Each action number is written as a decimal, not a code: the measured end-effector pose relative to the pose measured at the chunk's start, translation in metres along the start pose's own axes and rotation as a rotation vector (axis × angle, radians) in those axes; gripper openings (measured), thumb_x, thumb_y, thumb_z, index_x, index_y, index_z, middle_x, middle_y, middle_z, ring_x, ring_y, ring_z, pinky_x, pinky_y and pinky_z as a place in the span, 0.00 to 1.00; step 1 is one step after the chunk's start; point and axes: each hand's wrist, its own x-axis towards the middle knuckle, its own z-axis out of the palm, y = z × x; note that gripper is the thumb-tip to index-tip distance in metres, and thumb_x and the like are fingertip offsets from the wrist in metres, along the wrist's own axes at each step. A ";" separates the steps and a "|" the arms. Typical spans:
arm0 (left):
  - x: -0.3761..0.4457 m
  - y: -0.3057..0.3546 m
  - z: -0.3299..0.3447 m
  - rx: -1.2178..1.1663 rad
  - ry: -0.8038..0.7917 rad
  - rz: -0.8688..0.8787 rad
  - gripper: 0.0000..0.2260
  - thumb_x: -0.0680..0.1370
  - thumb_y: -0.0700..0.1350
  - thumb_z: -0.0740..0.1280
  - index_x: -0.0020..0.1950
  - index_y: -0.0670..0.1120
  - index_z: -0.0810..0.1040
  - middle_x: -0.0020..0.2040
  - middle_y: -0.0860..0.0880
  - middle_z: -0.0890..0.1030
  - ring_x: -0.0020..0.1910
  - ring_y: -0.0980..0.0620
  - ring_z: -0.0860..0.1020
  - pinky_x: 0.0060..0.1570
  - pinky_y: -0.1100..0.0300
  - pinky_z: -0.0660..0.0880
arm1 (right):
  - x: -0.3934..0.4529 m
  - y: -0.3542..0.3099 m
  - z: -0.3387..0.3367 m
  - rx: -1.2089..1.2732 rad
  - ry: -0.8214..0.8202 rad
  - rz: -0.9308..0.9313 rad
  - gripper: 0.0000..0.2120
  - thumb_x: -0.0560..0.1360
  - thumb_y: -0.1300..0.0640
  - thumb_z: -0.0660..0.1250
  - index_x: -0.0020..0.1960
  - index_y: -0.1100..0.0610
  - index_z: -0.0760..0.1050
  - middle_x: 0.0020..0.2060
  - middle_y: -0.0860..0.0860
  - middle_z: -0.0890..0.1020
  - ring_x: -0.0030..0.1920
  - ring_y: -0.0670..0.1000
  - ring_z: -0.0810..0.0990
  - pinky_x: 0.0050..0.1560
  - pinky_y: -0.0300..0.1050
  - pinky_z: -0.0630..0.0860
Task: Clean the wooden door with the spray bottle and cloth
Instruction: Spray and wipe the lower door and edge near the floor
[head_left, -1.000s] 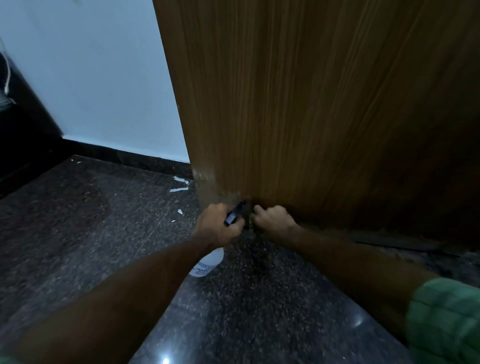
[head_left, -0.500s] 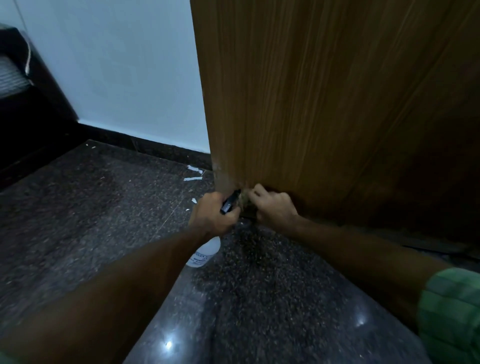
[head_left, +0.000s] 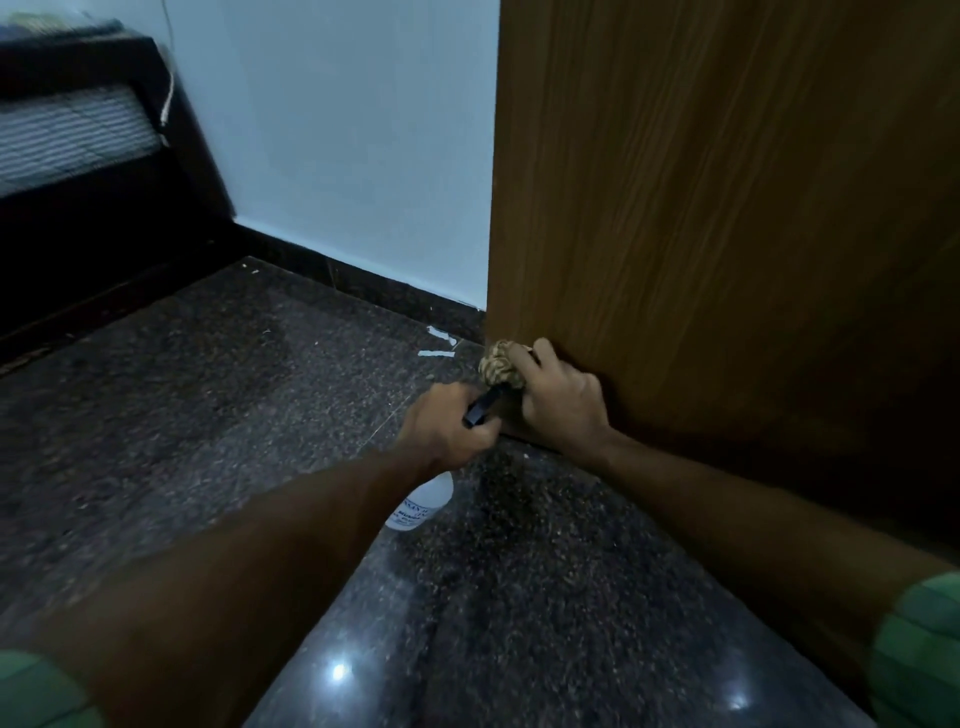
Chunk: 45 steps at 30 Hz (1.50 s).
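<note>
The wooden door (head_left: 727, 208) stands tall and brown, and its bottom corner is right where the two hands meet. The cloth (head_left: 501, 365) is a tan, bunched-up ball, pressed on the door's low corner, just above the floor. The right hand (head_left: 563, 402) holds the cloth, with its fingers (head_left: 540, 356) curled over the top of it and touching the door. Just to the left of those fingers is the left hand (head_left: 447, 428). Its fingers are wrapped tight round the black top of the spray bottle (head_left: 423, 501). The black nozzle pokes out past the left hand toward the cloth and nearly touches it. The bottle's white body with a label hangs below the left hand, partly hidden by the arm. Both arms reach forward, and a green sleeve (head_left: 919, 644) shows at the right edge. Under the hands is a dark, shiny, speckled floor (head_left: 208, 415) with small bright spots of light on it. A little way past the left fingers, some small white scraps (head_left: 436, 353) lie on the floor near the door's edge. Behind them is a pale blue wall (head_left: 337, 145) with a dark strip along its bottom. Far off to the left stands a dark piece of furniture (head_left: 93, 156); it is too blurry to tell what it is.
</note>
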 end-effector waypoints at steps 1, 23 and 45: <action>0.000 -0.002 0.000 -0.007 -0.009 -0.010 0.15 0.73 0.56 0.67 0.32 0.50 0.68 0.29 0.49 0.73 0.29 0.46 0.72 0.29 0.57 0.62 | 0.000 0.000 0.002 -0.016 -0.056 -0.066 0.16 0.76 0.53 0.64 0.64 0.51 0.77 0.52 0.53 0.77 0.32 0.53 0.80 0.24 0.44 0.65; -0.005 -0.024 -0.010 0.056 0.004 -0.132 0.16 0.77 0.51 0.71 0.33 0.49 0.69 0.30 0.48 0.73 0.30 0.46 0.72 0.31 0.55 0.64 | 0.014 -0.018 0.014 0.181 -0.100 -0.007 0.27 0.74 0.63 0.66 0.73 0.53 0.73 0.54 0.56 0.74 0.36 0.55 0.81 0.27 0.46 0.73; -0.002 -0.045 0.015 0.054 -0.019 -0.091 0.18 0.79 0.49 0.71 0.32 0.50 0.68 0.28 0.50 0.72 0.26 0.50 0.70 0.28 0.57 0.62 | -0.016 -0.038 0.089 -0.201 -0.286 -0.395 0.14 0.78 0.57 0.57 0.56 0.51 0.80 0.51 0.51 0.79 0.32 0.49 0.77 0.22 0.43 0.63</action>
